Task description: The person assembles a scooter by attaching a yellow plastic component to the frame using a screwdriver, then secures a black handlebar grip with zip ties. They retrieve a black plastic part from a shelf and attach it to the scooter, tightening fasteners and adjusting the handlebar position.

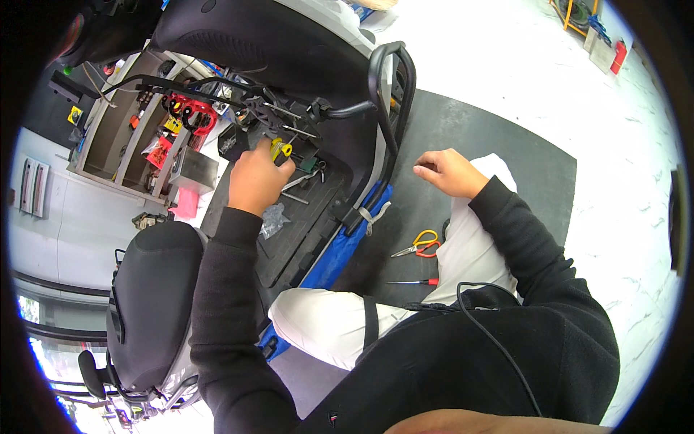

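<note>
Over the scooter's black footboard, my left hand is closed around a yellow-and-black screwdriver handle, which shows between thumb and forefinger. Most of its shaft is hard to make out. Beside that hand lie metal hand tools and a clear plastic bag. My right hand hovers at my knee, its fingers loosely bent and thumb apart, with nothing seen in it.
On the dark mat lie scissors with yellow and orange handles and a red-handled screwdriver. A black tubular guard rises at the scooter's side. The seat is left; a parts shelf stands beyond.
</note>
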The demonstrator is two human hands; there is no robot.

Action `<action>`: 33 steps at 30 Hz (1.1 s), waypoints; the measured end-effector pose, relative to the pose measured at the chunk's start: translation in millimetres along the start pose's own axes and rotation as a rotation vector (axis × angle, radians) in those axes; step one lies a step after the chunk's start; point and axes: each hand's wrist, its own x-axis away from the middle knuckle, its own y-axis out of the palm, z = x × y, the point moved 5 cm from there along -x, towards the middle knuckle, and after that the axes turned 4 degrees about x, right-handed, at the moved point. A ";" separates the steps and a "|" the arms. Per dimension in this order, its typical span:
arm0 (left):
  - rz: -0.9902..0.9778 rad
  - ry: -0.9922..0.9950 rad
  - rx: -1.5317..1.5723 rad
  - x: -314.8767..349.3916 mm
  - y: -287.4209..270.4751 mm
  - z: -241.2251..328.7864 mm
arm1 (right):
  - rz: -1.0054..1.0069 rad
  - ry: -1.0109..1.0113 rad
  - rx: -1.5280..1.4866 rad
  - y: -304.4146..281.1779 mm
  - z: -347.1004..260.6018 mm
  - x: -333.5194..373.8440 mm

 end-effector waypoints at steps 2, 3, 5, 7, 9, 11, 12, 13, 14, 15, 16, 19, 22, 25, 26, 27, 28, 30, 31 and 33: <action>0.005 -0.063 -0.083 3.9 -1.7 6.3 | -0.006 -0.006 -0.006 1.7 -1.1 -1.3; 0.013 -0.054 -0.054 3.7 -4.8 9.9 | -0.006 -0.005 -0.003 2.7 -1.6 -1.9; -0.030 -0.065 0.006 0.5 -9.9 11.1 | -0.007 -0.011 0.000 4.3 -2.4 -2.4; -0.241 -0.107 0.290 -7.6 -10.4 1.5 | -0.001 -0.012 0.006 4.3 -2.2 -2.5; -0.450 -0.266 0.708 -12.1 -6.7 -14.2 | 0.017 -0.026 0.009 2.4 -2.0 -1.4; -0.582 -0.316 1.033 -12.9 -0.1 -23.4 | 0.017 -0.022 -0.010 0.6 -1.0 1.2; -0.610 -0.355 1.146 -11.2 4.4 -28.1 | 0.037 -0.036 -0.032 -1.5 -1.3 3.5; -0.661 -0.365 1.166 -11.0 8.5 -31.8 | 0.037 -0.017 -0.046 -2.7 -0.1 5.4; -0.697 -0.340 1.309 -9.1 12.7 -30.5 | 0.043 -0.005 -0.071 -4.8 0.9 6.9; -0.672 -0.381 1.335 -9.7 15.2 -35.0 | 0.052 -0.006 -0.067 -6.5 1.5 8.5; -0.686 -0.399 1.378 -9.2 18.0 -36.2 | 0.057 0.000 -0.066 -8.2 2.5 10.1; -0.754 -0.357 1.368 -11.7 17.4 -37.2 | 0.049 0.031 -0.070 -10.6 6.8 12.5; -0.806 -0.306 1.348 -15.5 11.4 -36.7 | 0.032 0.036 -0.094 -10.3 9.4 12.2; -0.868 -0.316 1.311 -17.1 8.6 -32.0 | 0.015 0.025 -0.095 -9.4 8.4 10.2; -0.848 -0.324 1.302 -17.6 7.4 -30.2 | 0.009 0.014 -0.095 -8.9 7.1 9.7; -0.826 -0.340 1.284 -17.3 6.0 -28.3 | 0.001 0.003 -0.096 -8.6 5.5 8.9; -0.805 -0.332 1.263 -17.3 4.3 -25.2 | -0.001 -0.005 -0.090 -8.7 3.9 8.2; -0.758 -0.344 1.201 -15.7 0.8 -20.2 | -0.022 0.005 -0.082 -7.6 2.4 6.8; -0.743 -0.343 1.168 -15.1 -1.1 -17.7 | -0.023 -0.003 -0.084 -7.6 1.3 5.9; -0.702 -0.315 1.063 -14.3 -5.1 -13.4 | -0.048 0.012 -0.084 -6.0 2.1 4.5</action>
